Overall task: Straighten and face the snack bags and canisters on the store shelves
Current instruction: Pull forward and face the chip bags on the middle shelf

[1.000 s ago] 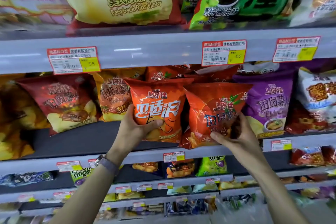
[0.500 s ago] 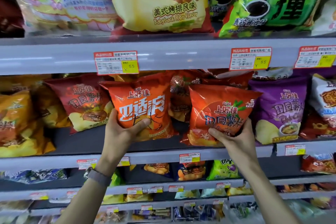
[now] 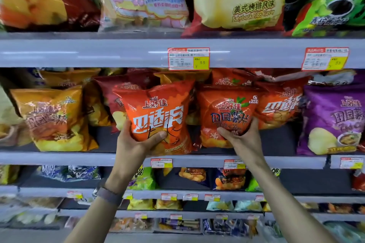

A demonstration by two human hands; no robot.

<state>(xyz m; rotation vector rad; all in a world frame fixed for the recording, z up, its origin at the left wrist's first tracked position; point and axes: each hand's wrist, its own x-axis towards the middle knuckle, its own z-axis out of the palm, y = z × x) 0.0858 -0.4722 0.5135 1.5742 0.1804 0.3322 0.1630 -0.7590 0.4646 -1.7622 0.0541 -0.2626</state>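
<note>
1. Seen from a head-worn camera: two bare arms reaching up to the middle shelf (image 3: pixel 59 159) of a snack aisle.
2. Left hand (image 3: pixel 136 144) holding an orange chip bag (image 3: pixel 158 116) low down, grip pinching it with the thumb across the front and the fingers hidden behind.
3. Right hand (image 3: pixel 240 137) holding a red-orange chip bag (image 3: pixel 227 112) just beside the first, grip pinching its lower right corner, thumb on the front face.
4. Compared with a second ago: the left bag carried leftward, away from its neighbour, now in front of a dark red bag (image 3: pixel 112 104); the right bag more upright and squarer to the aisle.
5. Likely meaning for the task: both bags being spaced apart and turned label-out, with setting down still to come.
6. Both held bags puffy and glossy, crinkled at the top seals, white lettering readable and facing forward; bottoms just above the shelf, contact unclear.
7. Second orange bag (image 3: pixel 280 106) behind the right one, leaning, partly hidden.
8. Yellow bag (image 3: pixel 53 118) well to the left, tilted; purple bag (image 3: pixel 331 120) to the right, upright.
9. Price tag (image 3: pixel 188 58) on the shelf edge above, large bags overhead.
</note>
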